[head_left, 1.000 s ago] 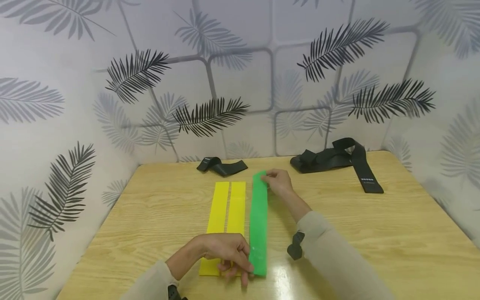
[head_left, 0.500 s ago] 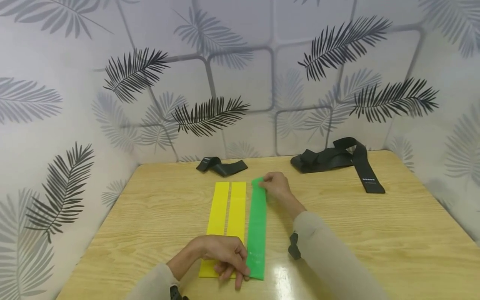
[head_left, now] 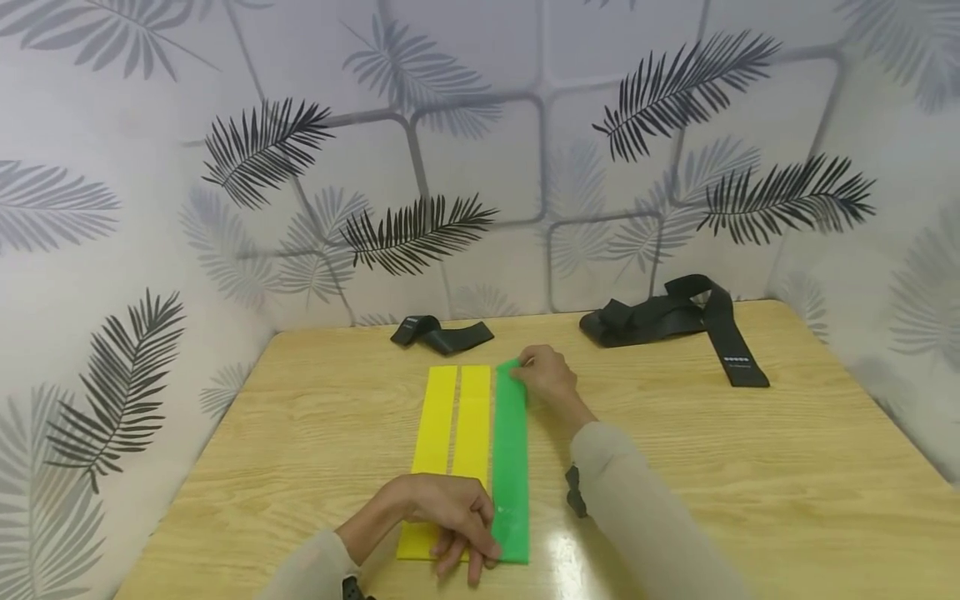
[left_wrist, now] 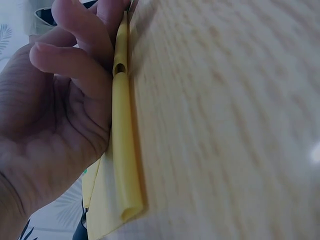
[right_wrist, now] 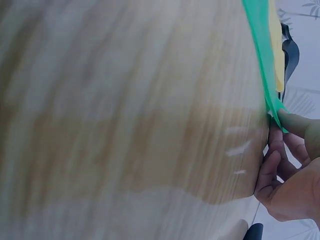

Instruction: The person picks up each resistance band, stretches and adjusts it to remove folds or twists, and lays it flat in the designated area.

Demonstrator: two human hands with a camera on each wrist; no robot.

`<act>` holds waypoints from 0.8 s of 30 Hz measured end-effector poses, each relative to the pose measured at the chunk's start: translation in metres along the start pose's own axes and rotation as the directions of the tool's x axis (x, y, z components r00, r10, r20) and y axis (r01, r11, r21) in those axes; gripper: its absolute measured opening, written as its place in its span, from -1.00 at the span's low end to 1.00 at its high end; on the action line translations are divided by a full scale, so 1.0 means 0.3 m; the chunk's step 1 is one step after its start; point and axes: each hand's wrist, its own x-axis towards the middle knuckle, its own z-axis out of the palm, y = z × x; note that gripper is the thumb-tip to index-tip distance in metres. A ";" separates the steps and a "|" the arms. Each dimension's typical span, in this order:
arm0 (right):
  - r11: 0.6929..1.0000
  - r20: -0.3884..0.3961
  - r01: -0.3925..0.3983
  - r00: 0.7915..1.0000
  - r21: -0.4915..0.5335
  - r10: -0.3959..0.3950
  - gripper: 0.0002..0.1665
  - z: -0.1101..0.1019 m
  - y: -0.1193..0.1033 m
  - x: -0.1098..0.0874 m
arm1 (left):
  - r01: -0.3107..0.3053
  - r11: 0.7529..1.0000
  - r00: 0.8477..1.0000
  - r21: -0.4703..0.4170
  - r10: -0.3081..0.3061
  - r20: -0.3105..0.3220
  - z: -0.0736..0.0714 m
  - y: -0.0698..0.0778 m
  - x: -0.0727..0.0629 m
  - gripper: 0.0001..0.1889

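A green resistance band [head_left: 512, 467] lies lengthwise on the table, right beside two yellow resistance bands [head_left: 472, 421] set side by side. My right hand [head_left: 551, 375] pinches the far end of the green band; the right wrist view shows thumb and fingers on its lifted corner. At the near end my left hand [head_left: 450, 512] reaches across the yellow bands, thumb and finger at the green band's near left corner. The left wrist view shows other fingers of that hand loosely bent above the folded ends of the yellow bands [left_wrist: 125, 150]. Its fingertips on the green band are hidden there.
A short black band [head_left: 442, 335] lies twisted near the table's back edge. Further right is a heap of black bands [head_left: 645, 321], one end hanging toward the front. The wooden table [head_left: 750, 483] meets a leaf-patterned wall [head_left: 480, 167] behind.
The green band's far end has come down and moved left, close alongside the yellow bands, with my right hand following it. My left hand has shifted only slightly at the near end.
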 end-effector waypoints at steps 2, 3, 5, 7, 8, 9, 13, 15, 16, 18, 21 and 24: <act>1.000 0.020 0.013 1.000 -0.018 -0.013 -0.83 0.005 -0.003 -0.002 | 0.003 1.000 1.000 0.002 -0.003 0.000 -0.001 -0.003 -0.003 -0.84; 0.999 0.027 0.019 0.999 -0.029 -0.018 -0.83 0.006 -0.004 -0.003 | 0.001 1.000 1.000 0.003 -0.001 0.004 -0.001 -0.004 -0.003 -0.84; 0.999 0.035 0.023 0.999 -0.044 -0.022 -0.83 0.005 -0.006 -0.006 | -0.005 1.000 1.000 -0.001 0.005 0.013 -0.001 -0.005 -0.002 -0.84; 0.998 0.034 0.021 0.999 -0.056 -0.020 -0.83 0.002 -0.008 -0.008 | -0.014 1.000 1.000 -0.006 0.014 0.019 -0.001 -0.005 -0.001 -0.84; 0.998 0.034 0.021 0.999 -0.059 -0.019 -0.82 0.000 -0.009 -0.008 | -0.018 1.000 1.000 -0.007 0.018 0.021 -0.002 -0.005 0.000 -0.84; 0.998 0.033 0.019 0.999 -0.064 -0.017 -0.82 -0.002 -0.009 -0.008 | -0.020 1.000 1.000 -0.008 0.020 0.021 -0.002 -0.004 0.000 -0.85; 0.997 0.049 0.009 0.999 -0.074 -0.005 -0.79 -0.003 -0.010 -0.003 | -0.012 1.000 1.000 -0.020 0.012 0.017 -0.003 -0.005 0.001 -0.87; 0.997 0.053 0.001 0.999 -0.074 0.003 -0.77 -0.004 -0.013 -0.003 | -0.005 1.000 1.000 -0.023 0.006 0.018 -0.003 -0.004 0.000 -0.87; 0.997 0.055 -0.002 0.998 -0.072 0.006 -0.76 -0.004 -0.014 -0.002 | -0.005 1.000 1.000 -0.022 0.005 0.019 -0.003 -0.003 -0.001 -0.87; 0.997 0.056 -0.012 0.998 -0.073 0.016 -0.73 -0.003 -0.015 -0.001 | -0.009 1.000 1.000 -0.015 0.009 0.019 -0.003 -0.004 -0.001 -0.86; 0.997 0.062 -0.020 0.998 -0.079 0.025 -0.70 -0.003 -0.013 0.004 | -0.023 1.000 1.000 -0.001 0.023 0.019 -0.005 -0.007 0.000 -0.85; 0.997 0.071 -0.019 0.997 -0.070 0.024 -0.71 -0.006 -0.006 0.008 | -0.032 0.999 0.999 -0.001 0.032 0.026 -0.008 -0.010 0.002 -0.77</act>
